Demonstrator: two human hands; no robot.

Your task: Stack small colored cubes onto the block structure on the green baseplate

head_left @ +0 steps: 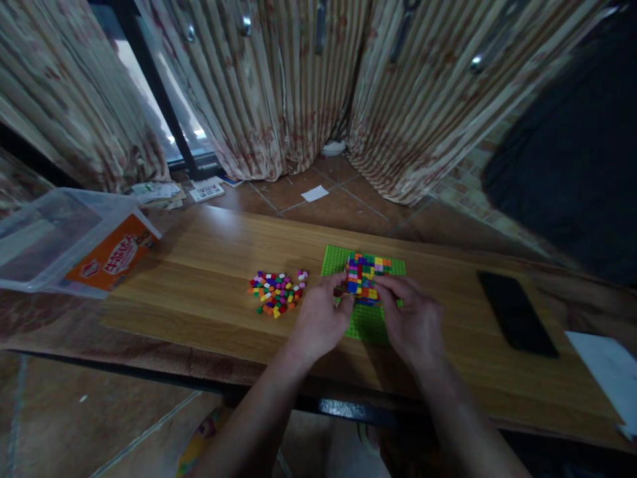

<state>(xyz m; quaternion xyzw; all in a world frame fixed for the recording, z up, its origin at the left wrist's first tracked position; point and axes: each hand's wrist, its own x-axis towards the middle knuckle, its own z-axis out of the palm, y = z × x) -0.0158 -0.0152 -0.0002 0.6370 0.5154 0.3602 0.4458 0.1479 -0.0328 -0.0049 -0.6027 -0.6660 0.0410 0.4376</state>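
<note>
A green studded baseplate [336, 260] lies on a wooden table [209, 265]. On it stands a block of small multicoloured bricks [364, 273]. My left hand [321, 318] rests at the plate's left edge, fingers curled and pinched against the lower left of the brick block. My right hand [411, 318] lies over the plate's right half, fingertips pressed on the block's lower right. What either pinch holds is too small to make out. A loose pile of small coloured bricks [277, 292] sits just left of my left hand.
A black phone [515, 312] lies flat at the table's right. White paper [610, 372] is at the far right edge. A clear plastic bin with an orange label [74, 245] sits at the left. Curtains [279, 86] hang behind, papers litter the tiled floor.
</note>
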